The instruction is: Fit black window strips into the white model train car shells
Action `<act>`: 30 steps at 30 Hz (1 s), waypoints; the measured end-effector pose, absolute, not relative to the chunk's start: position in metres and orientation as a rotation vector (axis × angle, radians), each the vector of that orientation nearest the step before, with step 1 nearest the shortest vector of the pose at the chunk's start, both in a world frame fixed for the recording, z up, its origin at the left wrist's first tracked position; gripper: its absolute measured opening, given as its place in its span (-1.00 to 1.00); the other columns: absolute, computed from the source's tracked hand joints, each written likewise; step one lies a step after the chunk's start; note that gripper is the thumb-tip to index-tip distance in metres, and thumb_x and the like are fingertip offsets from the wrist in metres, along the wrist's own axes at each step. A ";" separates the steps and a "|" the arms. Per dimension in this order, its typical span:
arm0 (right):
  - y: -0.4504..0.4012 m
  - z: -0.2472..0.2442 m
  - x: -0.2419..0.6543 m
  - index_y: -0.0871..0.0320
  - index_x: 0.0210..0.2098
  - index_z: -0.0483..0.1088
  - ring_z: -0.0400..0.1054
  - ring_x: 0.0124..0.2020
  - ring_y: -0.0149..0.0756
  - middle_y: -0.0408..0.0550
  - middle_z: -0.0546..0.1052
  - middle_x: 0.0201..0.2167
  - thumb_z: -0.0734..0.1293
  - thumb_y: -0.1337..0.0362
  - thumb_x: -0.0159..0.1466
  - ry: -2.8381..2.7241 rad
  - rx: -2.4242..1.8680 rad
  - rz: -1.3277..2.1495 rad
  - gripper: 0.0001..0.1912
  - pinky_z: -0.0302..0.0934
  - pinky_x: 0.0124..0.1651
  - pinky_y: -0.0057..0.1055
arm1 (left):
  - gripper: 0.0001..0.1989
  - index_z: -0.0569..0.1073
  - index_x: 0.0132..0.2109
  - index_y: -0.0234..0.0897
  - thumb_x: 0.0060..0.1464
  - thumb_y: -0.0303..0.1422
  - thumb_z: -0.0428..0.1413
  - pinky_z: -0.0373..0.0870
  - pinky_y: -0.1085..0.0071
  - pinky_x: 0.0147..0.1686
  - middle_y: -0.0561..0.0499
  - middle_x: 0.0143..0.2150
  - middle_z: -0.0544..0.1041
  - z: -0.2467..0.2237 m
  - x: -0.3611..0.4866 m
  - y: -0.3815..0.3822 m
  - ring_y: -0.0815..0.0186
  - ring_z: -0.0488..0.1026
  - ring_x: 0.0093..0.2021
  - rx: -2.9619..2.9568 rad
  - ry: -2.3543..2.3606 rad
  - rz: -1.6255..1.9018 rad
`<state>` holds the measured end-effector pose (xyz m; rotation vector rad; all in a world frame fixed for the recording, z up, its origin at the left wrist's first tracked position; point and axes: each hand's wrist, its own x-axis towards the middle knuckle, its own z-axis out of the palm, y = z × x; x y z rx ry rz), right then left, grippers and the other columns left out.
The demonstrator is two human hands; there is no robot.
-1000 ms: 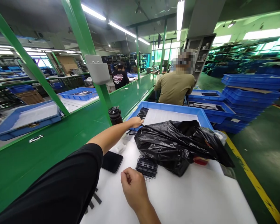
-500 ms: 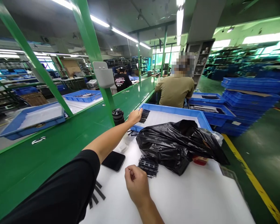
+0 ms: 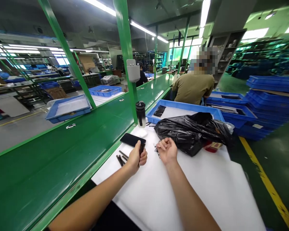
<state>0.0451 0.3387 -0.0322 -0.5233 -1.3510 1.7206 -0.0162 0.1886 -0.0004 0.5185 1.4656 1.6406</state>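
My left hand (image 3: 136, 156) is closed around a small bundle of thin black strips (image 3: 142, 148), its thumb on top. Just behind it a dark phone (image 3: 132, 140) lies on the white tabletop. Several loose black strips (image 3: 121, 158) are spread to the left of that hand. My right hand (image 3: 168, 150) has curled fingers beside a small pile of black-and-clear pieces (image 3: 156, 149), which it mostly covers. Whatever its fingertips pinch cannot be made out. At the back, a blue tray (image 3: 190, 104) holds a row of black strips (image 3: 159, 111) on white lining.
A crumpled black plastic bag (image 3: 190, 131) lies before the tray, over a red item (image 3: 212, 146). A dark-lidded bottle (image 3: 140, 114) stands by the green post (image 3: 126, 41). Stacked blue crates (image 3: 271, 109) are at right. A seated person (image 3: 195, 86) is beyond the tray.
My left hand has come back from the blue tray to near the phone and now holds black strips. My right hand is now over the small pile. The view has shifted left.
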 end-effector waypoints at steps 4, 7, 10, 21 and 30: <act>0.342 -0.024 0.052 0.08 -0.52 0.00 -0.08 -0.66 -0.46 -0.31 -0.04 -0.61 -0.01 -0.04 0.43 -1.462 -0.644 1.705 -0.53 0.08 -0.53 -0.47 | -0.38 0.01 -0.62 -0.18 0.24 0.15 -0.28 -0.18 0.46 -0.69 0.19 -0.71 -0.07 -0.026 0.017 0.138 0.50 -0.13 -0.74 0.436 1.416 1.675; 0.347 -0.023 0.059 0.16 -0.44 0.21 0.01 -0.63 -0.50 -0.29 0.14 -0.59 0.15 -0.04 0.44 -1.718 -0.822 1.599 -0.55 0.07 -0.54 -0.50 | -0.33 0.04 -0.66 -0.18 0.19 0.21 -0.26 -0.19 0.45 -0.69 0.18 -0.73 -0.05 -0.043 0.031 0.118 0.50 -0.11 -0.74 0.464 1.419 1.709; 0.350 -0.024 0.066 0.21 -0.37 0.36 0.23 -0.52 -0.46 -0.21 0.36 -0.48 0.32 0.05 0.37 -2.089 -0.978 1.435 -0.65 0.22 -0.43 -0.48 | -0.28 0.12 -0.70 -0.22 0.14 0.25 -0.17 -0.19 0.44 -0.68 0.13 -0.75 0.01 -0.055 0.037 0.110 0.49 -0.04 -0.73 0.554 1.442 1.732; 0.316 -0.014 0.086 0.19 -0.35 0.47 0.41 -0.18 -0.18 -0.01 0.52 -0.32 0.44 0.28 0.22 -2.658 -1.233 0.858 -0.89 0.27 -0.04 -0.17 | -0.26 0.19 -0.71 -0.27 0.16 0.23 -0.13 -0.14 0.43 -0.67 0.09 -0.77 0.07 -0.067 0.034 0.108 0.49 0.02 -0.73 0.653 1.409 1.728; 0.276 0.041 0.115 0.09 -0.08 0.52 0.34 -0.40 -0.29 -0.14 0.51 -0.42 0.37 -0.01 0.26 -2.668 -0.525 1.382 -0.63 0.19 -0.35 -0.39 | -0.38 0.11 -0.62 -0.25 0.24 0.09 -0.12 -0.17 0.49 -0.68 0.18 -0.71 -0.01 -0.047 0.025 0.118 0.54 -0.07 -0.74 0.323 1.116 1.765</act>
